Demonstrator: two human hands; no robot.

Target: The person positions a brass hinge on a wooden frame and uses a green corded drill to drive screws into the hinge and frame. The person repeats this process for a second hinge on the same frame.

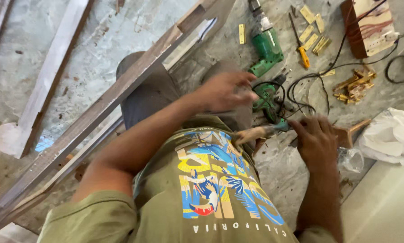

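Note:
My left hand [224, 90] is blurred, fingers apart and holding nothing, above my knee in grey shorts. It hovers just left of a small green power tool [266, 98] tangled in black cable. My right hand [316, 141] rests low over the stone floor with fingers curled. Its fingertips reach the teal end of a wooden-handled tool [256, 133] that lies across my lap edge. Whether the fingers grip that tool is unclear.
A green drill [267, 47], a yellow-handled screwdriver [303, 54] and brass hinges [312, 29] lie ahead, with more hinges piled [352, 85] at right. A long wooden frame [98, 108] slants across the left. A white bag [391, 137] and a wooden block [350, 132] sit at right.

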